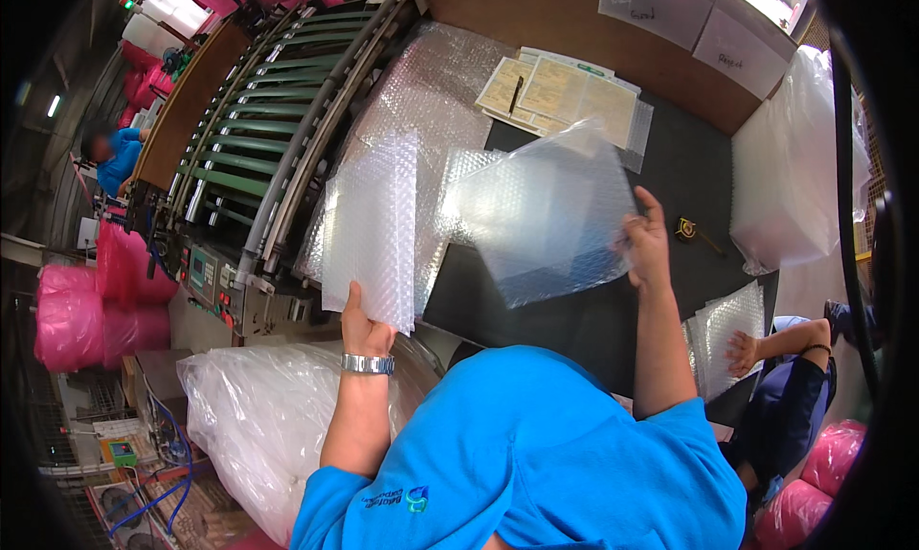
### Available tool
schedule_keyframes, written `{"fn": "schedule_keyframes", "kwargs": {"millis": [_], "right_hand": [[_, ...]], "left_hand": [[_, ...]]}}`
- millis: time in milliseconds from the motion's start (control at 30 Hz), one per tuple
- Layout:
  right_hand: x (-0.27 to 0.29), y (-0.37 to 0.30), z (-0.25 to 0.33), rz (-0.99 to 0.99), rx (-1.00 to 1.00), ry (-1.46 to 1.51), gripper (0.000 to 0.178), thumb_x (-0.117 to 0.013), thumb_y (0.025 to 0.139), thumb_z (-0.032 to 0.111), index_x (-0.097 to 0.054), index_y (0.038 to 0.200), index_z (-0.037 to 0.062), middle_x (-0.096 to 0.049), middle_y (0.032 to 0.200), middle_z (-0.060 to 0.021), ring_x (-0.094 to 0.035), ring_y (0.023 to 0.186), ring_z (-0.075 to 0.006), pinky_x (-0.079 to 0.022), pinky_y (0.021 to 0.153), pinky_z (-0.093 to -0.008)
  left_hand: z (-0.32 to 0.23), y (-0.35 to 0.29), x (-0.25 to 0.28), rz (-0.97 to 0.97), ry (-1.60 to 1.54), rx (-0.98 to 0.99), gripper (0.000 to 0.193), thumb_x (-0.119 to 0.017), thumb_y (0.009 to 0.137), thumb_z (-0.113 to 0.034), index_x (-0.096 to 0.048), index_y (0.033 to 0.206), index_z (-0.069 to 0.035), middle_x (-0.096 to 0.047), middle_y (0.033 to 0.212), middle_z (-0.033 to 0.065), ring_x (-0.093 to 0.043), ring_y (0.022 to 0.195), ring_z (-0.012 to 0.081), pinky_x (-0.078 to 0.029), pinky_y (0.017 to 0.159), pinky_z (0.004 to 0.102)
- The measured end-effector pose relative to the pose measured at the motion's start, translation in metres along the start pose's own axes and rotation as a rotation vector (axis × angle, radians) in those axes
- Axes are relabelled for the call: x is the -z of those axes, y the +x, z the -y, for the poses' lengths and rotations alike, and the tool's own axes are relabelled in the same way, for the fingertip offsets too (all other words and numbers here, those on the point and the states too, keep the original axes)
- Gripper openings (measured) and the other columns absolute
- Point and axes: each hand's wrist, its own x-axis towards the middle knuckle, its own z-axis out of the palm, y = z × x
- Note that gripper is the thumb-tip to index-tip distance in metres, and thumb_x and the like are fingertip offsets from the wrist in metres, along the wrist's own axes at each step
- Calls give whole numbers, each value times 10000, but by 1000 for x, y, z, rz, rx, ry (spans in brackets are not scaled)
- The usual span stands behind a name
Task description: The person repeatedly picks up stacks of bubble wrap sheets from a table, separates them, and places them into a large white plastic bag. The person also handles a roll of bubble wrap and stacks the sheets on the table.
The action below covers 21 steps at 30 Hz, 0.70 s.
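My left hand (368, 330), with a metal watch at the wrist, grips the lower edge of a stack of bubble wrap sheets (369, 229) held upright beside the roller machine. In my right hand (646, 239) is a clear bubble wrap bag (555, 215), pinched at its right edge and raised over the dark table (469, 296). Beneath and beyond the bag, more bubble wrap (421, 90) covers the table's left part. Whether the bag is one layer or more, I cannot tell.
Papers with a pen (519, 92) lie at the table's back. A tape measure (686, 228) sits to the right, near a tall bagged stack (795, 167). A co-worker's hand (742, 354) rests on other bubble sheets (713, 339). The roller machine (278, 100) borders the left.
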Motion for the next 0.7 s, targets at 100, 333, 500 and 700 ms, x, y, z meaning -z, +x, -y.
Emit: {"fn": "schedule_keyframes", "kwargs": {"millis": [100,333,500,700], "right_hand": [[-35,-15,1,211,-85,-22,294,-460,822,55,-491,1108,118,-514,867,-22,-506,751,-126,-497,612,-305],[-97,-62,0,662,-360,-233,387,-521,808,366,-518,1112,127,-516,1076,-113,-524,930,-198,-431,764,-323],[-129,-87,-25,681,-412,273,498,-667,714,173,-459,1130,-6,-498,1111,-108,-449,1045,-216,-354,893,-343],[-104,-92,-7,505,-116,377,431,-620,728,101,-463,1120,16,-514,1075,-99,-462,1025,-213,-342,897,-347]], "left_hand": [[0,-6,-2,20,-37,10,416,-312,907,-305,-357,1201,-15,-471,1137,149,-492,999,271,-418,829,391],[20,-17,-2,89,93,-158,422,-441,870,-286,-398,1155,22,-485,1108,125,-497,971,258,-414,836,390],[48,-43,-20,118,439,-381,513,-490,833,-353,-395,1145,44,-477,1118,145,-495,980,246,-412,829,375],[44,3,4,298,657,-674,723,-353,814,-564,-279,1219,30,-349,1213,167,-380,1090,262,-325,920,396]]}}
